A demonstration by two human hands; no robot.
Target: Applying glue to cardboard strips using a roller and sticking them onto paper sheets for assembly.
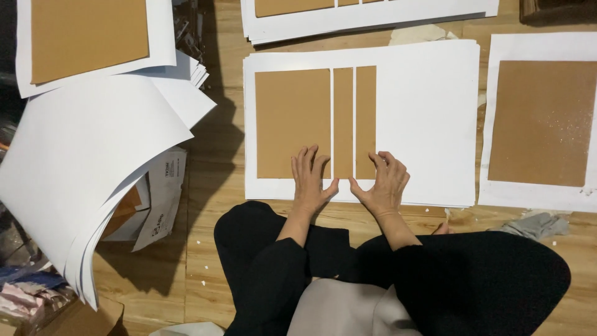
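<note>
Pressing down flat, the left hand lay with fingers spread and nothing in its grip on the lower right corner of the wide brown card panel, its thumb reaching toward the narrow middle strip. The right hand, its grip likewise open, rested palm-down at the bottom of the second narrow strip. All three brown pieces lay side by side, slim gaps between them, on the top white sheet of a stack on the wooden floor. Further sheets with brown squares lay around, and a curling pile of white paper sat to the left.
</note>
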